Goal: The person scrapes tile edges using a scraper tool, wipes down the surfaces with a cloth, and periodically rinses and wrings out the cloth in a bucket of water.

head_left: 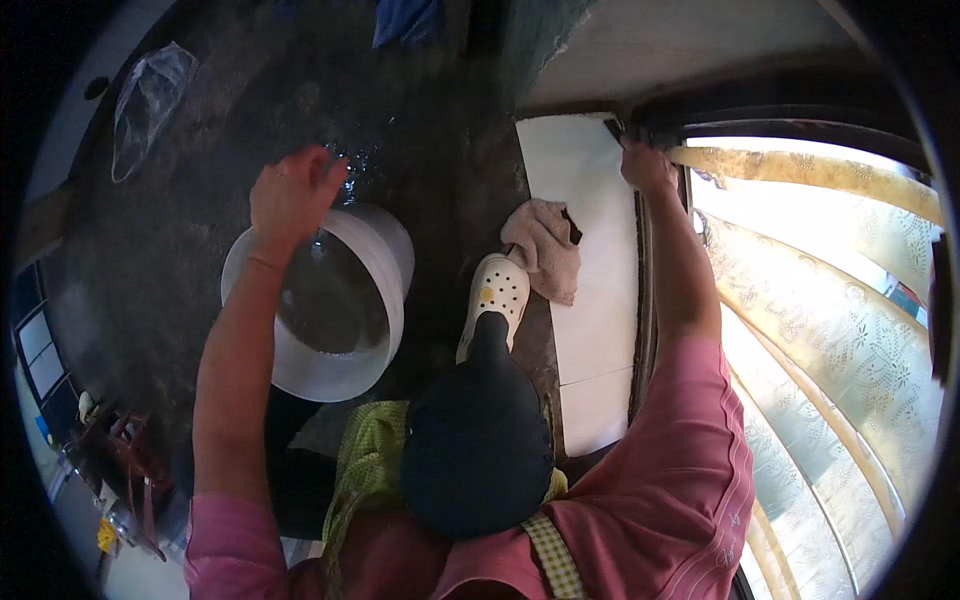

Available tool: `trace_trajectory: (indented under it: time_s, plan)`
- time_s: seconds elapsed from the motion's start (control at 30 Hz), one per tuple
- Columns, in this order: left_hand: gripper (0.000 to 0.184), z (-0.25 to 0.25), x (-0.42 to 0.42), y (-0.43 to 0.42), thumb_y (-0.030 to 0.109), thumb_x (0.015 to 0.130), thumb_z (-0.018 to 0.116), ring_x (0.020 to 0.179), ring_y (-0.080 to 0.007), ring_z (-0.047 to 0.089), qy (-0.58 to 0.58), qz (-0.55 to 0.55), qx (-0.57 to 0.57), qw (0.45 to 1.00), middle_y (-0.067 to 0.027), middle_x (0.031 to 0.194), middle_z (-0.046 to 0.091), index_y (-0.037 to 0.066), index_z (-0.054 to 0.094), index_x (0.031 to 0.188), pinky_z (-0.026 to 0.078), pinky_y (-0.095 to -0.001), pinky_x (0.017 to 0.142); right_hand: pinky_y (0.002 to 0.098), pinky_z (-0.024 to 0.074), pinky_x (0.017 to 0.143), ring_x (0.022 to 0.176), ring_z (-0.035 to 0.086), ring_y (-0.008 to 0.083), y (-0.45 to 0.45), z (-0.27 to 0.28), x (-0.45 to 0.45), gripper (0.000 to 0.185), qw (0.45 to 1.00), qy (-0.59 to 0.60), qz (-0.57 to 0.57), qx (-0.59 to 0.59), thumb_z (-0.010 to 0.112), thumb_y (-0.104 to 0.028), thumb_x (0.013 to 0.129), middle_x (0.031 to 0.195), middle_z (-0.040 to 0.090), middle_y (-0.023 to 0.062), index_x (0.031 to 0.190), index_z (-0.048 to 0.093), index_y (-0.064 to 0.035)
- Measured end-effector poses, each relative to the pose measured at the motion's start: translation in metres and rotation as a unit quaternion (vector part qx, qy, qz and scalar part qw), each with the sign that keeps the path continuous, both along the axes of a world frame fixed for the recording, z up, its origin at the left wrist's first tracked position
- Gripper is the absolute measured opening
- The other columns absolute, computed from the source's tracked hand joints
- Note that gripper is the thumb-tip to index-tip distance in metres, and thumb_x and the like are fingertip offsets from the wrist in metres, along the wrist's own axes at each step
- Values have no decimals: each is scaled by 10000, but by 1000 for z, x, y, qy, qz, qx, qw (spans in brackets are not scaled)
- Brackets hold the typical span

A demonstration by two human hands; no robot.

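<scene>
My left hand [290,203] hangs over the far rim of a white plastic bucket [398,262]. Its fingers are loosely curled, thumb apart, and nothing shows in them. Water drops [362,165] scatter beside the fingertips, and cloudy water [335,300] lies inside the bucket. My right hand [650,166] reaches to the far corner of the window, its fingers closed at the dark window frame [645,290]; the fingertips are partly hidden. Between my arms, a beige cloth [547,250] drapes over the edge of the white tiled ledge [590,345].
My cream clog [495,290] is on the dark wet floor [440,130], near the cloth. Light patterned curtains [820,270] hang along the window at right. A clear plastic bag [155,95] lies far left, a blue item [408,20] stands at the back, and clutter [125,460] sits lower left.
</scene>
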State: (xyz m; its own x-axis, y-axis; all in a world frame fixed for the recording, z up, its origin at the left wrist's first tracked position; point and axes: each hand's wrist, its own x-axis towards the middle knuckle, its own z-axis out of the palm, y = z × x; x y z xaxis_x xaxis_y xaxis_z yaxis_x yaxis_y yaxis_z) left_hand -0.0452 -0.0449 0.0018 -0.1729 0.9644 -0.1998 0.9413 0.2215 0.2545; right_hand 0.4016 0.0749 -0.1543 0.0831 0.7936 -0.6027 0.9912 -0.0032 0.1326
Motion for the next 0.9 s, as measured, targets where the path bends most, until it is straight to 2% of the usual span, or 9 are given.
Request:
trace_trajectory:
  time_s: [0.1, 0.17, 0.23, 0.3, 0.5, 0.6, 0.77, 0.83, 0.9]
  plan:
    - [268, -1, -1, 0, 378, 778, 610, 703, -298, 641, 8, -9, 17, 1000, -82, 733, 658, 120, 651, 838, 498, -400, 641, 431, 433, 931, 1101, 536, 337, -2, -2, -4, 388, 1000, 19, 2, 23, 380, -274, 874, 1190, 557, 157, 1239, 504, -315]
    - [247, -2, 2, 5, 347, 788, 621, 676, -278, 646, 15, -13, 42, 999, -88, 731, 660, 106, 661, 825, 495, -377, 618, 427, 453, 909, 1087, 550, 326, -18, 29, -26, 366, 998, 48, 4, 51, 379, -260, 872, 1164, 573, 161, 1203, 533, -261]
    - [249, 4, 4, 1, 347, 784, 626, 667, -278, 644, 11, -8, 21, 1000, -94, 730, 659, 101, 655, 817, 494, -377, 615, 418, 459, 903, 1084, 555, 315, -12, 25, -34, 354, 997, 41, 30, 60, 371, -246, 874, 1164, 577, 150, 1183, 544, -255]
    - [255, 2, 1, 0, 348, 782, 629, 664, -279, 644, 1, -5, 24, 1000, -97, 729, 657, 97, 654, 817, 494, -378, 612, 413, 450, 916, 1098, 547, 310, 1, 33, -43, 369, 999, 15, -38, 12, 354, -243, 887, 1183, 567, 143, 1210, 531, -269]
    - [269, 2, 2, 1, 350, 776, 632, 687, -273, 651, 3, -3, 25, 1000, -99, 735, 659, 86, 654, 826, 499, -377, 626, 413, 462, 892, 1058, 570, 320, -20, 28, -44, 355, 998, 43, 10, 36, 338, -253, 893, 1137, 588, 163, 1170, 556, -211]
    - [273, 2, 0, 3, 355, 778, 629, 700, -273, 654, 4, -8, 25, 1000, -96, 745, 663, 88, 655, 831, 501, -376, 635, 416, 451, 905, 1070, 557, 334, -9, 27, -56, 369, 995, 51, -74, 35, 357, -257, 890, 1125, 590, 177, 1212, 534, -217]
    - [281, -2, -1, 0, 365, 785, 623, 683, -286, 650, 6, 5, 12, 1000, -96, 745, 663, 91, 651, 841, 497, -381, 623, 440, 435, 909, 1072, 546, 357, -29, 23, -57, 418, 996, 70, -41, 31, 390, -295, 890, 1123, 583, 200, 1302, 455, -272]
    - [280, -2, -3, 1, 366, 792, 616, 676, -291, 646, -1, -15, 27, 1000, -99, 733, 659, 93, 650, 843, 493, -387, 612, 439, 440, 909, 1077, 553, 335, -17, 22, -59, 372, 995, 76, -59, 38, 369, -297, 891, 1139, 577, 191, 1208, 544, -210]
    - [279, -1, -5, -1, 383, 781, 614, 692, -300, 639, -8, -12, 19, 1000, -85, 715, 651, 111, 648, 833, 494, -400, 622, 443, 438, 910, 1070, 556, 342, -32, 17, -63, 359, 993, 74, -88, 36, 380, -297, 888, 1134, 580, 188, 1186, 559, -211]
